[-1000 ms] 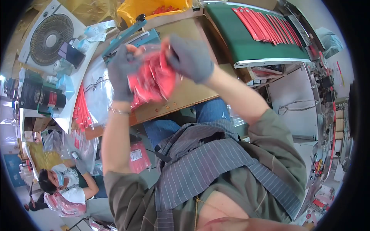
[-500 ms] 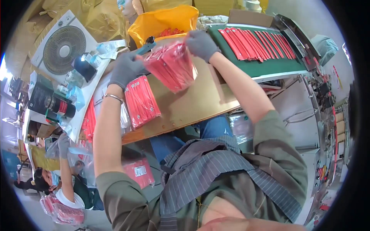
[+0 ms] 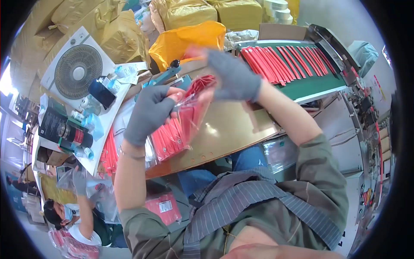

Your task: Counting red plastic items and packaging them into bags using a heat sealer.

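Observation:
My left hand [image 3: 148, 114], in a grey glove with bare fingertips, pinches the top edge of a clear plastic bag [image 3: 192, 114] packed with red strip-shaped packets. The bag hangs tilted above the golden-brown work table. Just right of its mouth is my right hand [image 3: 237, 77], gloved the same way, blurred by motion at the fingertips. Its fingers stretch out to the left with the thumb apart, close beside the bag; whether the thumb touches the bag I cannot tell. Under the left hand and partly hidden by it lies another bagged bundle of red packets [image 3: 168, 140].
Red packets [image 3: 297, 64] lie in a row on a green conveyor belt [image 3: 302, 90] at the right. An orange sack [image 3: 185, 39] stands behind the table. A fan [image 3: 77, 71] and a white side table [image 3: 114, 97] with bottles are left. A co-worker [image 3: 82, 216] sits lower left.
The bag has come nearer the left hand and turned narrower to view. My right hand has let go of the bag's right edge, its fingers now stretched out. The whole view has shifted slightly.

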The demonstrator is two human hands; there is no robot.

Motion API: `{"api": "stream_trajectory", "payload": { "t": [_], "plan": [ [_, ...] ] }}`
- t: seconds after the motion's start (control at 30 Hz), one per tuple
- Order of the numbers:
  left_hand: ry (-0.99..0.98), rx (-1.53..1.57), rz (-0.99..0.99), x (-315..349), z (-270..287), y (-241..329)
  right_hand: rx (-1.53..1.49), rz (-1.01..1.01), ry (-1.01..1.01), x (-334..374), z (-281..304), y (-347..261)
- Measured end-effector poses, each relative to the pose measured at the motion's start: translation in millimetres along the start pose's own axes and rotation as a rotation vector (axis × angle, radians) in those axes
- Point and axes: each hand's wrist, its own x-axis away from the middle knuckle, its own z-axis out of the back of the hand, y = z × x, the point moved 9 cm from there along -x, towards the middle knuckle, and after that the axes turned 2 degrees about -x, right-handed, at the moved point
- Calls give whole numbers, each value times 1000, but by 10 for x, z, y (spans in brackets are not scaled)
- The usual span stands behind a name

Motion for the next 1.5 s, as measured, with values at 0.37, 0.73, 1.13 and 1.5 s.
{"api": "stream_trajectory", "payload": {
  "t": [0.37, 0.73, 1.13, 1.5],
  "plan": [
    [129, 364, 155, -211, -89, -2084, 126, -189, -333, 81, -1734, 849],
    [230, 602, 545, -970, 363, -3520, 266, -447, -126, -921, -2230, 1723],
    [573, 4, 256, -547, 540, -2962, 404, -602, -213, 100, -2534, 2515],
    [807, -141, 387, 350, 547, -3758, 93, -811, -50, 499, -2259, 2178]
  ]
}}
